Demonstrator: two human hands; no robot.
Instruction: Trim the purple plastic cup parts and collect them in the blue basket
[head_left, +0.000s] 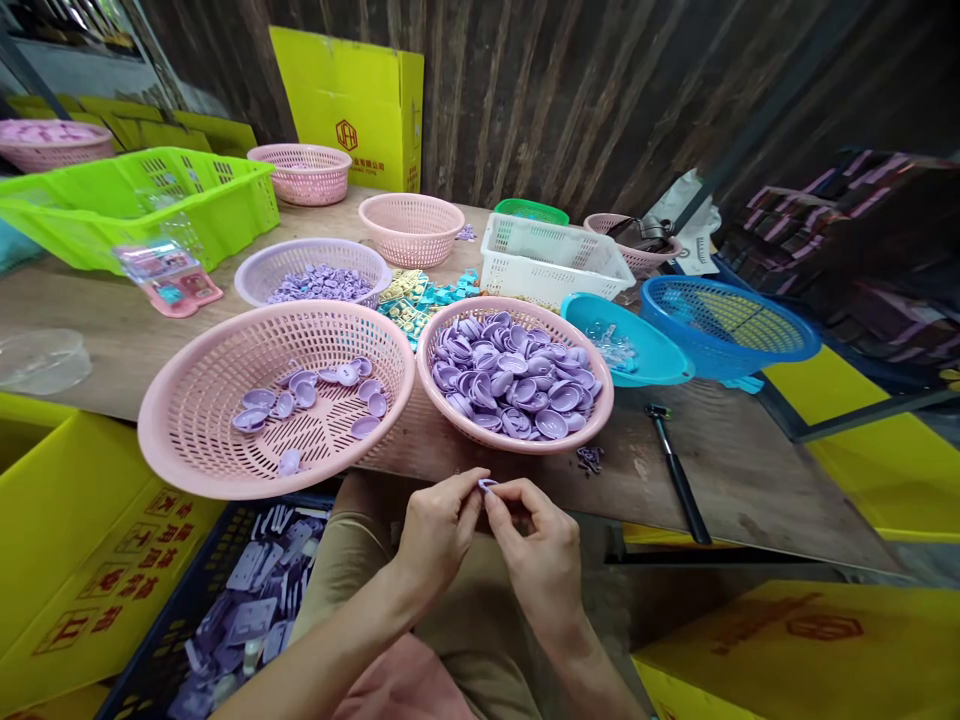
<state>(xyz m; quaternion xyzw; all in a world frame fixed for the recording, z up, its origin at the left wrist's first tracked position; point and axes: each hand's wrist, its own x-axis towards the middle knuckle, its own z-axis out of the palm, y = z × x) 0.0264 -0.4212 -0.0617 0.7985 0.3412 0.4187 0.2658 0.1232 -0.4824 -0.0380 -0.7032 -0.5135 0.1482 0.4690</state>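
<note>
My left hand (442,525) and my right hand (534,535) meet in front of the table edge, above my lap. Pinched between the fingertips of both is a small purple plastic piece (487,484); fingers hide most of it. Just beyond my hands, a round pink basket (517,440) is heaped with purple oval plastic shells (514,365). To its left a larger pink basket (169,430) holds several similar purple pieces (304,390), spread over its bottom. A few tiny dark purple bits (590,459) lie on the wood right of the heaped basket.
A hammer (679,480) lies on the table at right, near blue baskets (727,330). Behind stand a lilac basket (315,250) of small parts, a white basket (555,275) and a green crate (217,215). Yellow boxes (90,520) flank me; a dark crate (161,600) of purple parts sits below left.
</note>
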